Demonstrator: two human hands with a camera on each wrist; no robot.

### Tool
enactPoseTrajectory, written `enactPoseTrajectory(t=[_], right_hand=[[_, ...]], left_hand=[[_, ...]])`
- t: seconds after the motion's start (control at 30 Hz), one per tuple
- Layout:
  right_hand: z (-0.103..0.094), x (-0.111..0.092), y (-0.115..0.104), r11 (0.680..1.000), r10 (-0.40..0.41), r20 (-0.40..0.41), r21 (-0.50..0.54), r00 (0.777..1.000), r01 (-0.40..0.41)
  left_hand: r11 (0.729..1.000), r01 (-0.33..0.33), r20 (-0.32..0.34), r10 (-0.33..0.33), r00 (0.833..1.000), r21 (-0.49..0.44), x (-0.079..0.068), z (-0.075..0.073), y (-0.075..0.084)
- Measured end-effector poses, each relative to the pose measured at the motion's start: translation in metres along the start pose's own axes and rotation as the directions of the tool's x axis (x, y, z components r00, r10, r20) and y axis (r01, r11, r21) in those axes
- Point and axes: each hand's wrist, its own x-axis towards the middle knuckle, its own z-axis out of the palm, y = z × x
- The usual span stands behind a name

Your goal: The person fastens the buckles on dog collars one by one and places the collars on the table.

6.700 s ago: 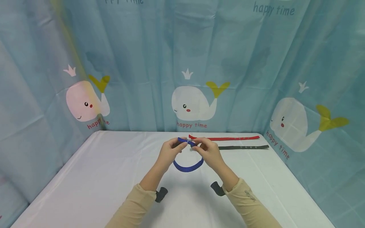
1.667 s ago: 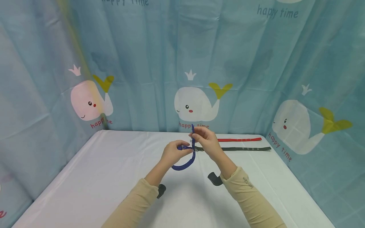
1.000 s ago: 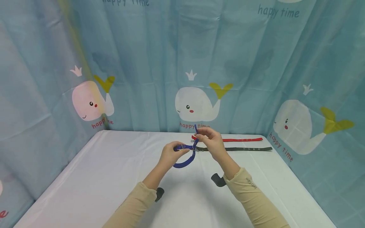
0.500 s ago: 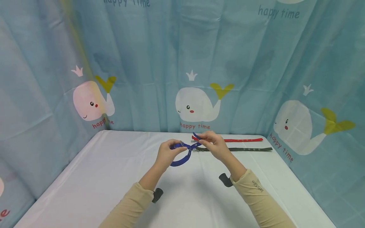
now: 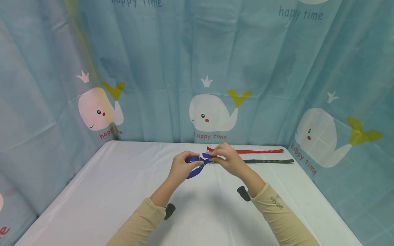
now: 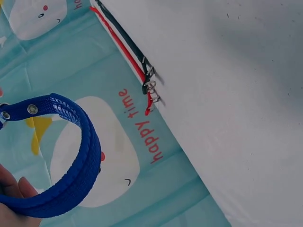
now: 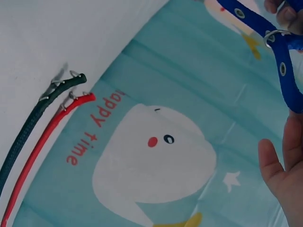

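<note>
A blue collar with metal eyelets is bent into a loop, held up above the far part of the table. My left hand pinches its buckle end between thumb and fingers. With thumb and fingertips my right hand pinches the strap's eyelet end, whose tip is folded back toward the buckle. In the right wrist view the strap passes through a metal ring. Fingers partly hide the buckle in the head view. The right hand shows at that wrist view's right edge.
Behind the hands, a red collar and a dark green collar lie stretched out side by side along the far right of the white table. A light blue whale-print curtain stands around the table's back and sides.
The right hand moved from pulling the strap end upward to the right and lower, then folded the tip back left toward the buckle. The left hand kept its grip.
</note>
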Motion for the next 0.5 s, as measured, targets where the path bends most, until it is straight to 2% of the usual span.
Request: enactPoseTrajectory(t=[0.17,0.5], right_hand=[[0.0022,0.0002,-0.0015,1.0,-0.001,0.032,-0.012,0.999,0.002],[0.0101,0.0003,-0.0013,0.995,-0.056,0.014,-0.086,0.998,0.057]], left_hand=[[0.999,-0.024,0.008,0.023,1.0,0.035,-0.0009,-0.0001,-0.0018],[0.997,-0.05,0.007,0.049,0.999,0.064,-0.0011,-0.0008,-0.0049]])
